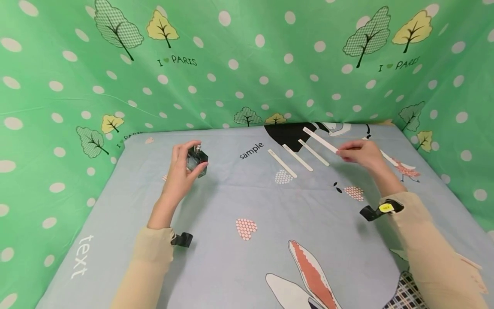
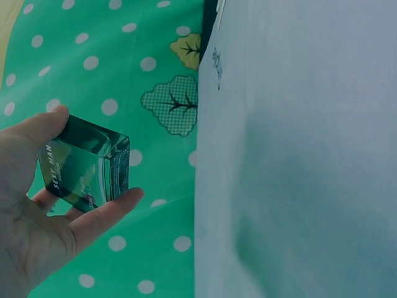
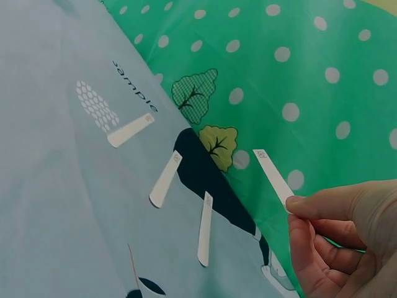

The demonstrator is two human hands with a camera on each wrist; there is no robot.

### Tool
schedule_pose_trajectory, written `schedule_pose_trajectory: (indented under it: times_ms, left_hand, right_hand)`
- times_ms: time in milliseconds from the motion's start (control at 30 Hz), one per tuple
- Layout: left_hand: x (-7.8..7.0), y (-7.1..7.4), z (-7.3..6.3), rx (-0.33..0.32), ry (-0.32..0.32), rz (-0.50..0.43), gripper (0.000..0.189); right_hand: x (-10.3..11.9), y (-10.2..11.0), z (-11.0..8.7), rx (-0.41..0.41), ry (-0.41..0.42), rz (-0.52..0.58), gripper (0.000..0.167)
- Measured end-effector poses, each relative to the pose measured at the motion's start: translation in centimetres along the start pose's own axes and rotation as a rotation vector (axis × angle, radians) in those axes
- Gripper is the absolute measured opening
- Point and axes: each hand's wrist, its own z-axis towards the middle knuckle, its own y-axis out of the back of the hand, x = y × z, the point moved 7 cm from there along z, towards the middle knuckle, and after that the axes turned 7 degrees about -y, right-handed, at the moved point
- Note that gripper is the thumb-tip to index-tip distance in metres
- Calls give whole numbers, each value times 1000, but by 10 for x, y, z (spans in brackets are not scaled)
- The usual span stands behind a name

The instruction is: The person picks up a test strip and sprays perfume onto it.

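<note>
Bottle (image 2: 87,158) and strip (image 1: 320,140) held apart

My left hand (image 1: 180,166) grips the bottle above the cloth (image 1: 216,197); my right hand (image 1: 360,153) pinches the strip by one end. I'd call this readying; next seems to call for bringing strip and nozzle (image 1: 198,148) together. Three more strips (image 1: 282,163) lie flat. How full the bottle is, I cannot tell
</note>
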Motion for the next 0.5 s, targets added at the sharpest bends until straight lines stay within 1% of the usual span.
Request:
schedule_pose_trajectory:
  times_ms: [100, 167, 267, 333, 400, 500]
  left_hand:
    - [1, 0, 0, -5, -1, 5, 59]
    - [1, 0, 0, -6, -2, 7, 59]
    - [1, 0, 0, -5, -2, 4, 59]
    - [1, -1, 0, -4, -6, 3, 58]
    - [0, -2, 0, -5, -8, -3, 58]
    - [-1, -2, 0, -7, -11, -9, 58]
  right_hand:
    - [-5, 6, -1, 1, -10, -11, 28]
    - [-8, 10, -1, 6, -20, -14, 31]
    - [-16, 16, -2, 13, -44, 2, 22]
    - [-23, 20, -2, 18, -67, 14, 10]
    - [-30, 24, -1, 15, -85, 21, 3]
    - [-40, 31, 0, 10, -102, 22, 5]
